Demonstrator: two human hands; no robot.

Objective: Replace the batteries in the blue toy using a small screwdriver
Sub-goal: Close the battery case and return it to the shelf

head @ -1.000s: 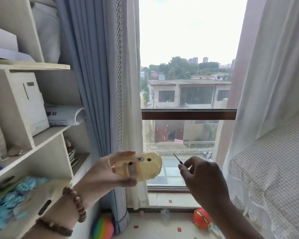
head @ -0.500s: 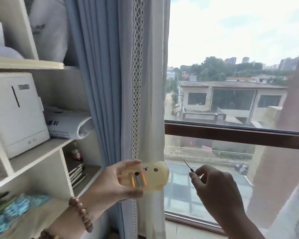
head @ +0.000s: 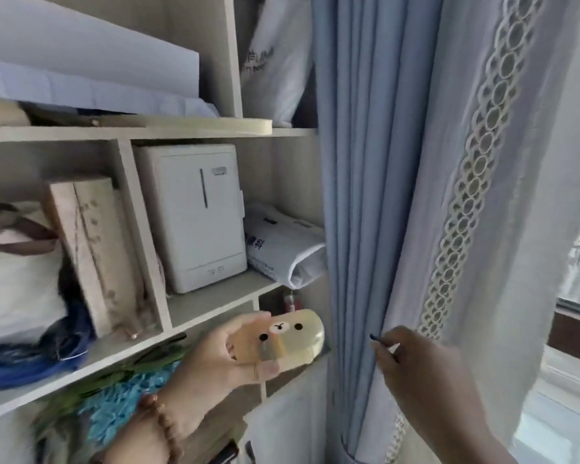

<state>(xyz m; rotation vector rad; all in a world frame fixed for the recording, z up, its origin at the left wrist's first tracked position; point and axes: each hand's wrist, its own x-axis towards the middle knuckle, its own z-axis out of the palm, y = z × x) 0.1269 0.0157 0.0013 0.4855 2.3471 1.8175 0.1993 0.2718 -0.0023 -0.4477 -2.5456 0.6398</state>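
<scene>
My left hand (head: 215,358) grips a small yellow translucent toy (head: 288,343) with a bear face, held up in front of the shelf unit. Fingers wrap over its top and the thumb presses under it. My right hand (head: 416,366) pinches a thin small screwdriver (head: 380,343), its dark tip pointing up and left toward the toy, a short gap away. No blue toy shows in either hand.
A white shelf unit (head: 215,296) fills the left, holding a white box (head: 195,216), a rolled white packet (head: 282,252), a bag and blue items. A blue curtain (head: 359,195) and a white lace-trimmed curtain (head: 482,195) hang right behind the hands.
The view has swung left from the window to the shelves. Both hands keep their hold on the yellow toy and the screwdriver, still a small gap apart.
</scene>
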